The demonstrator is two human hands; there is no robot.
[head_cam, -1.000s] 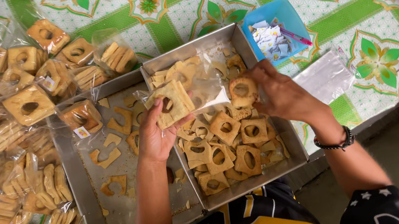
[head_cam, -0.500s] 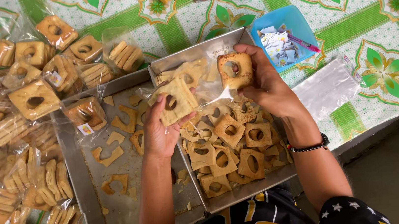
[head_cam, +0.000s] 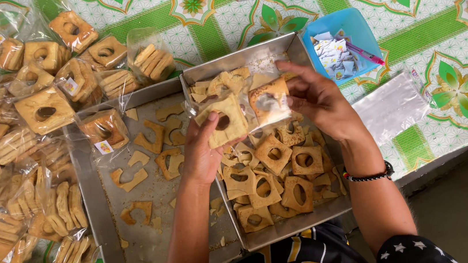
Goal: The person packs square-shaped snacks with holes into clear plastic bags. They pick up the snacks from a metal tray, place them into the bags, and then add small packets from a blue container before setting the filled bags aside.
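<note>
Far left, bagged biscuits point(head_cam: 14, 166) piled on the counter point(head_cam: 444, 40), then a tray point(head_cam: 95, 215) w/ broken bits. Left hand point(head_cam: 204, 152), grip clamped on a clear bag point(head_cam: 242, 99) of square, holed, golden-brown biscuits, holds it above the full tray point(head_cam: 299, 232), prob. to keep its mouth open. Right hand point(head_cam: 321, 102), grip closed on one biscuit point(head_cam: 268, 102), is at that bag; blue tub point(head_cam: 350, 23) of paper slips lies beyond.

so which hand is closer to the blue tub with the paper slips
Right. The right hand holds a square cracker just below and left of the blue tub, a short gap off its corner. The left hand holds another cracker farther left, over the metal tray.
</note>
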